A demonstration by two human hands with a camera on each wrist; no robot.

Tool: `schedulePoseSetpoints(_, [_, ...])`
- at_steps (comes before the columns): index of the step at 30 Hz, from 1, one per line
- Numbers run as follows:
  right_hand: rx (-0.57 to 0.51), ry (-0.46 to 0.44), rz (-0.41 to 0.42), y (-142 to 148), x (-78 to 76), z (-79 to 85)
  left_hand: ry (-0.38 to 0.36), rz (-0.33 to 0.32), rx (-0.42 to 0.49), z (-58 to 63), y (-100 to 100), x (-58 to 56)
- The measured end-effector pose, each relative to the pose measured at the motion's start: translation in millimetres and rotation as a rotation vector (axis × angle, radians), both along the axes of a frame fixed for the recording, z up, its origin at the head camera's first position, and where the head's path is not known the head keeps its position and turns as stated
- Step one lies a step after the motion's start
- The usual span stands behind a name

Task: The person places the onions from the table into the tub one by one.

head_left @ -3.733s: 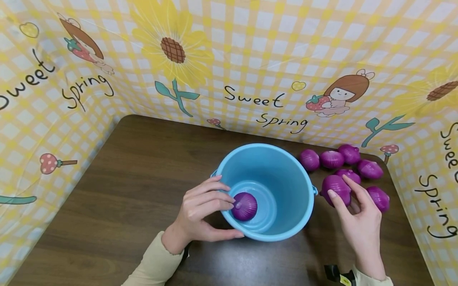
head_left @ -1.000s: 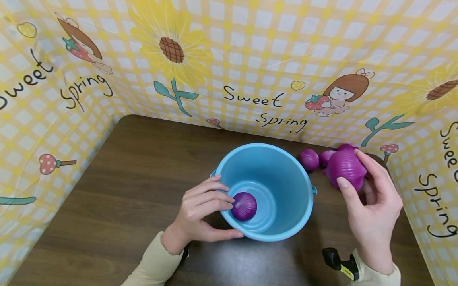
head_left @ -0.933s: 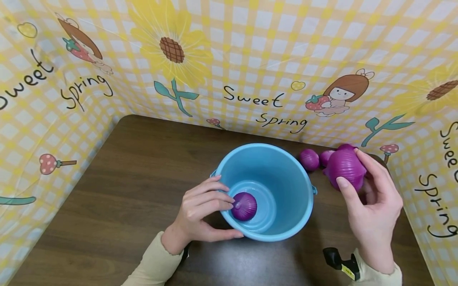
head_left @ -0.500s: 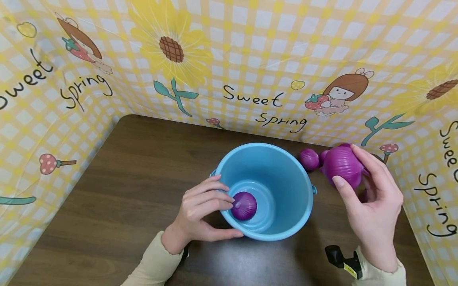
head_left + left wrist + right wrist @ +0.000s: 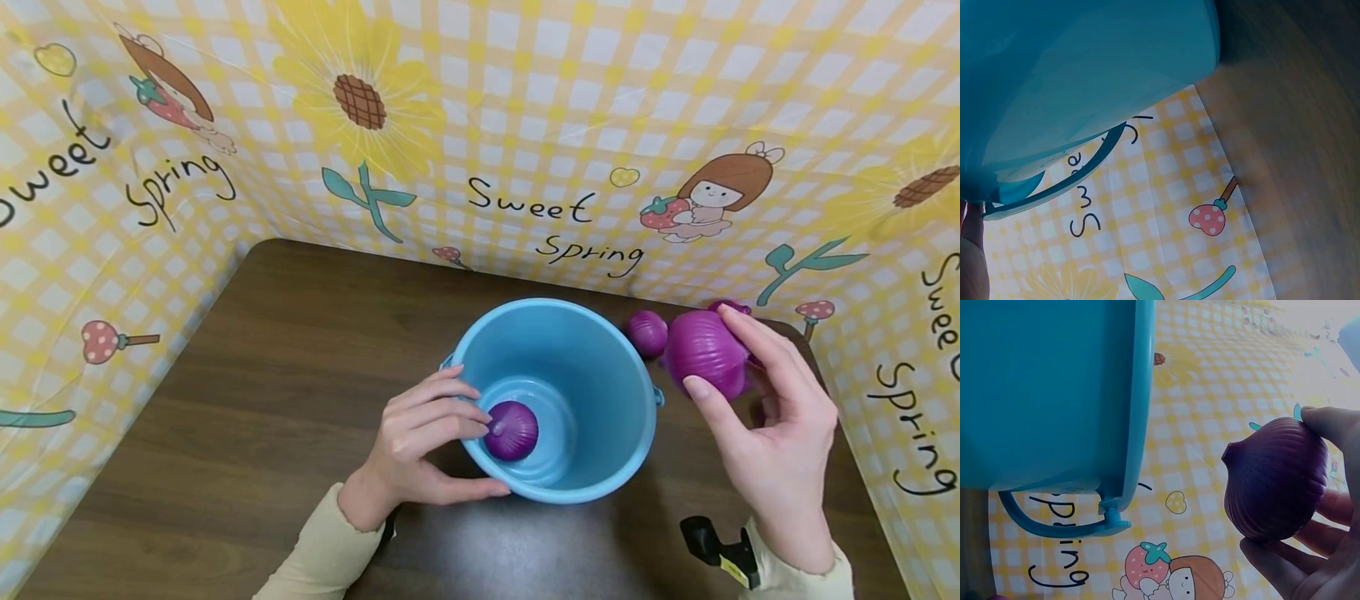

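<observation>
A light blue bucket stands on the dark wooden table. My left hand grips its left rim, fingers reaching over the edge and thumb along the front. Inside, one purple onion lies on the bottom near those fingertips. Right of the bucket, my right hand holds another purple onion between thumb and fingers, raised above the table. In the right wrist view, this onion shows its pointed end towards the bucket wall, with a gap between them.
More onions lie at the table's back right corner: one onion beside the bucket and another onion partly behind the held one. My right hand hides others. A yellow checked cloth rises behind the table. The bucket's handle hangs down.
My right hand has lifted the onion from among the others and, over the last second, shifted it slightly left towards the bucket. My left hand and the bucket have stayed in place.
</observation>
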State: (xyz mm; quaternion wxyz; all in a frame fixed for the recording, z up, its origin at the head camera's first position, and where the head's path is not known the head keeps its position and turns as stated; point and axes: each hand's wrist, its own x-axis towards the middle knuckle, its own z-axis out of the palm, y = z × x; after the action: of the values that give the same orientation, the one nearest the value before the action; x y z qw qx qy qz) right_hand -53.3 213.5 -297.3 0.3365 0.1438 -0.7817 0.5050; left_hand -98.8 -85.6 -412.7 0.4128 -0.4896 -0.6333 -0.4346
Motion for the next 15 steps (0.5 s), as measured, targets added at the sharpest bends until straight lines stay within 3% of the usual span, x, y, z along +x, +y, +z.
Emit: schedulePoseSetpoints(15, [0.105, -0.005, 0.045, -6.0, 1.7, 0.0, 0.006, 0.000, -0.002, 0.3, -0.1, -0.7])
